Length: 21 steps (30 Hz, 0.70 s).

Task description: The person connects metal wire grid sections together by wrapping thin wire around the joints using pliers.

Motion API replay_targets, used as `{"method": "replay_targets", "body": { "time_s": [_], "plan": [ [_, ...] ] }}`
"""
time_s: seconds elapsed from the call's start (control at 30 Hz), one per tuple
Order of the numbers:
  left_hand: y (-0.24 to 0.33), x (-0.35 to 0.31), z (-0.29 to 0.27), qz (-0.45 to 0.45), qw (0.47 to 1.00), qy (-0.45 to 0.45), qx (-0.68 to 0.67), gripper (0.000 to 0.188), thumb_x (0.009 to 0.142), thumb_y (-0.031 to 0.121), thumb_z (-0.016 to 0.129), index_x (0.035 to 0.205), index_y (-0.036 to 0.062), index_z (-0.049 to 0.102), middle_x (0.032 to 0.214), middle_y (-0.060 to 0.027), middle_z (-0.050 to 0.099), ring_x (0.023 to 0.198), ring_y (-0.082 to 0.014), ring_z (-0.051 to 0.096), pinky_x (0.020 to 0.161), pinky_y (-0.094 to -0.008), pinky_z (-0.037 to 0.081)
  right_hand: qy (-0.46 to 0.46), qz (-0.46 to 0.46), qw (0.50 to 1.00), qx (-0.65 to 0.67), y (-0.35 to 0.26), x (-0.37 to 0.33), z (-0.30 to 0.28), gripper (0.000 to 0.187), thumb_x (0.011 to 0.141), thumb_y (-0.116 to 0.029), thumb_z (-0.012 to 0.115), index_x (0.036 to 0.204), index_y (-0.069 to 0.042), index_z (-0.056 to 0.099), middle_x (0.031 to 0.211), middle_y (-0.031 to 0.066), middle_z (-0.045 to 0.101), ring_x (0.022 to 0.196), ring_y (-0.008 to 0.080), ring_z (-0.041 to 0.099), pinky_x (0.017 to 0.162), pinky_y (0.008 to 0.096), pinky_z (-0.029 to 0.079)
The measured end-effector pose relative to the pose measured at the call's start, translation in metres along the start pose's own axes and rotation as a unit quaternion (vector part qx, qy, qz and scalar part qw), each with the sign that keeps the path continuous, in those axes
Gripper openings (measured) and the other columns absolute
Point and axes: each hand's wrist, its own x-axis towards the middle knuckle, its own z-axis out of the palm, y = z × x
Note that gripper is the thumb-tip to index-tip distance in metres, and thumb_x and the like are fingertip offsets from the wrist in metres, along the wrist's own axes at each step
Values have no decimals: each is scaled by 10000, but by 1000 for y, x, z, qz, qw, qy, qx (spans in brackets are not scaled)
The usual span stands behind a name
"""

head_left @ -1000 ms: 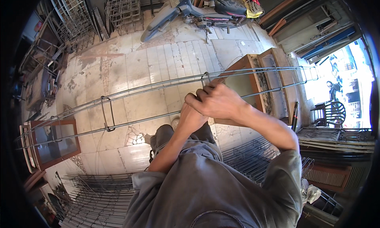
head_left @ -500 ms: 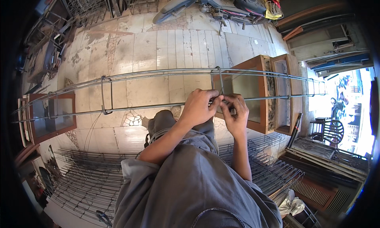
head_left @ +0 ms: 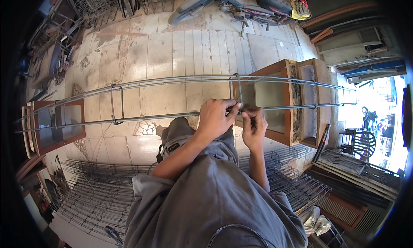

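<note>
A long, narrow steel rebar cage (head_left: 163, 117) runs left to right in front of me, with bent stirrups along its bars. Both my hands are closed at the joint where one stirrup (head_left: 240, 91) meets the nearer bar. My left hand (head_left: 217, 119) pinches thumb and forefinger together just left of that joint. From the right, my right hand (head_left: 254, 125) meets it with curled fingers, thumb against forefinger. Whatever lies between the fingertips is too small and covered to make out. Another stirrup (head_left: 113, 102) crosses the bars further left.
Glass-paned wooden cabinets hold up the cage, one at the right (head_left: 284, 78) and one at the left (head_left: 60, 150). Stacked steel cages (head_left: 94, 187) lie beside me, with pliers (head_left: 112, 234) at lower left. A motorcycle (head_left: 241, 7) stands at the far side; a chair (head_left: 365, 140) is far right.
My right hand has curled tighter and shifted slightly left and down at the joint. The left hand stays nearly in place. The view has shifted slightly.
</note>
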Motion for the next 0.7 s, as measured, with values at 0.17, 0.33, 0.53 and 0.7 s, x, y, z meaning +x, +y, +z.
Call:
{"method": "replay_targets", "body": {
  "time_s": [0.17,0.33,0.53,0.7],
  "plan": [
    [1,-2,0,3,1000,18,-8,236,877,239,670,805,19,713,654,-180,622,556,-348,584,540,-391,452,19,-61,993,-98,-1,-11,3,153,844,4,662,989,-5,612,946,144,610,834,324,630,696,403,507],
    [0,4,5,66,998,4,-19,190,882,183,651,821,9,699,711,-175,645,612,-362,602,572,-414,466,54,-97,976,-187,2,-23,12,217,820,33,662,1026,-16,614,988,128,595,796,303,642,644,407,519],
    [14,19,-4,156,982,-93,55,134,852,120,620,806,6,675,746,-149,662,715,-341,641,647,-415,508,63,-63,971,-221,-17,-30,22,259,811,21,656,1061,-2,594,1013,149,569,761,320,641,571,414,528],
    [32,20,-3,255,921,-165,244,162,706,105,616,827,8,663,797,-130,666,842,-275,668,710,-380,546,48,21,990,-133,-28,-55,48,490,759,-48,683,1212,35,515,1161,265,483,984,431,540,780,483,480]
  ]
}}
